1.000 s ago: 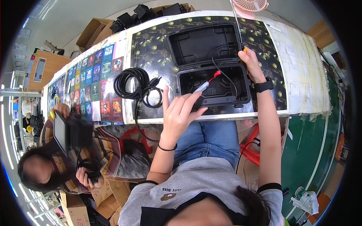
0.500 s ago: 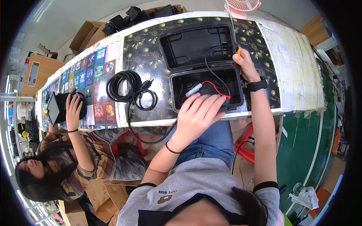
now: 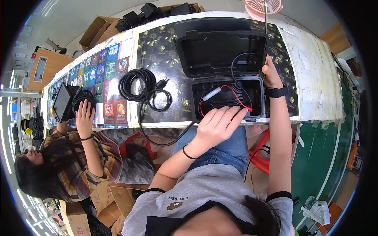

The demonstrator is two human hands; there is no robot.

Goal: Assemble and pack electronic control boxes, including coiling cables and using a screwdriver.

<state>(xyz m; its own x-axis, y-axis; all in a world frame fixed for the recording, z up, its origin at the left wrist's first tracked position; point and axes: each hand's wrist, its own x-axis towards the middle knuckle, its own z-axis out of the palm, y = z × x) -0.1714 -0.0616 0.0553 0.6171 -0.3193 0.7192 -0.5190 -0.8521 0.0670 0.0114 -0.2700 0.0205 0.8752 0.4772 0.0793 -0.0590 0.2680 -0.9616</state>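
My left hand (image 3: 220, 128) lies over the front wall of a black plastic case (image 3: 196, 103), fingers bent over the rim and thumb hidden. Its fingertips are beside a red connector (image 3: 249, 109). Inside the case rests a grey cylinder (image 3: 212, 94) with red and black wires. The hinged lid (image 3: 220, 55) stands raised behind the base. At its right edge my right hand (image 3: 272, 74) is closed on a screwdriver, whose long metal shaft (image 3: 266, 17) points up past the lid; the handle is hidden behind the lid.
A coiled black cable (image 3: 138, 84) with a plug lies left of the case. Farther left, another person's hand (image 3: 84, 120) touches a black device (image 3: 65, 102). A pink fan (image 3: 263, 8) stands at the far edge. Cartons (image 3: 96, 33) and black units are behind the table.
The lid has come up off the tabletop, with my right hand at its side and the screwdriver's handle now hidden. My left hand has drawn back slightly toward the front rim.
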